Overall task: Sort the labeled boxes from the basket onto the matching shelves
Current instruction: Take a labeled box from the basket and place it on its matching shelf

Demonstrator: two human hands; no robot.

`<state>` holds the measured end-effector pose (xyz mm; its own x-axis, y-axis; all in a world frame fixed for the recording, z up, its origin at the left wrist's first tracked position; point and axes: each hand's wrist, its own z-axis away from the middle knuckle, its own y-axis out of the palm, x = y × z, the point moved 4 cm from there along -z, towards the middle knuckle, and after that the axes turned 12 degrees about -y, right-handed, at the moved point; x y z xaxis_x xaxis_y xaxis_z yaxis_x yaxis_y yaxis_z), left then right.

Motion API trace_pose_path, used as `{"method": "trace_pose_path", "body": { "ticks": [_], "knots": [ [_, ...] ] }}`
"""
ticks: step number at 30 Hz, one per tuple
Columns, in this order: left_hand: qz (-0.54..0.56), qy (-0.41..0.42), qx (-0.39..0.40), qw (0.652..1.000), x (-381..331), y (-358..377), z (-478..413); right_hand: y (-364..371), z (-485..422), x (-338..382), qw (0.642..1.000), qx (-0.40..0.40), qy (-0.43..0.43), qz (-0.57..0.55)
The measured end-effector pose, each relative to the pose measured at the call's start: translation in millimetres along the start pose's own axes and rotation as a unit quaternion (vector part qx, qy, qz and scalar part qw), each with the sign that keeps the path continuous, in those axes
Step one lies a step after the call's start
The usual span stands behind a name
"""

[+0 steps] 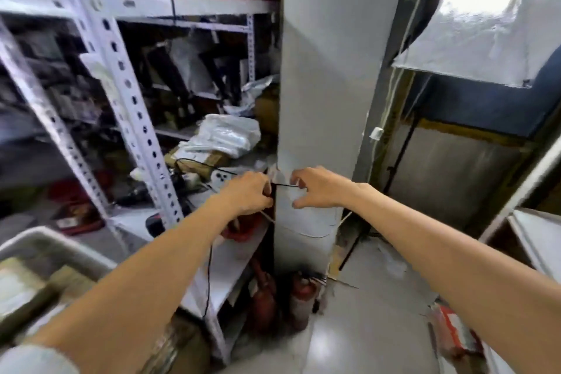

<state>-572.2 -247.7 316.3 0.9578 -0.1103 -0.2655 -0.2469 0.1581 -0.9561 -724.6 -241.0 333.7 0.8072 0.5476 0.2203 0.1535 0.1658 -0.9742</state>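
Seen from the head camera, both bare arms reach out toward a grey pillar point(321, 70) that stands just right of the white metal shelves point(130, 94). The left hand point(249, 191) is curled tight, its fingertips pinching one end of a thin black cord point(283, 185) that stretches straight across the face of the pillar. The cord's other end runs into the bent fingers of the right hand point(318, 188). That hand's thumb hangs apart below them, and I cannot tell whether it really grips the cord or only touches it.

The basket point(60, 240), grey-rimmed, sits at the lower left beside the left forearm, well apart from both hands. The boxes point(21, 282) lie inside it, too blurred for any label to be read. Neither hand touches them.

On the shelf behind the left hand lies a heap of white plastic bags point(227, 133). At the foot of the pillar, two red fire extinguishers point(300, 291) stand on the pale floor.
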Motion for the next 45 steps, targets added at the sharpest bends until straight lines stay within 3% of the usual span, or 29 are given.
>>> {"method": "trace_pose_path", "body": {
  "ticks": [5,10,16,30,45],
  "knots": [
    [0.009,-0.172,-0.031,0.985,117,-6,72,40,-72,101,0.983,0.063,-0.171,-0.018],
    [0.0,-0.341,-0.046,0.939,211,5,175,87,-106,221,0.939,0.125,-0.32,-0.02],
    [0.018,-0.462,-0.06,0.884,287,18,275,141,-121,334,0.881,0.173,-0.441,0.001],
    [0.064,-0.519,-0.073,0.849,450,-7,295,188,-263,453,0.882,0.199,-0.428,0.005],
    [0.085,-0.57,-0.014,0.817,576,16,236,261,-398,475,0.87,0.259,-0.419,0.001]
  ]
}}
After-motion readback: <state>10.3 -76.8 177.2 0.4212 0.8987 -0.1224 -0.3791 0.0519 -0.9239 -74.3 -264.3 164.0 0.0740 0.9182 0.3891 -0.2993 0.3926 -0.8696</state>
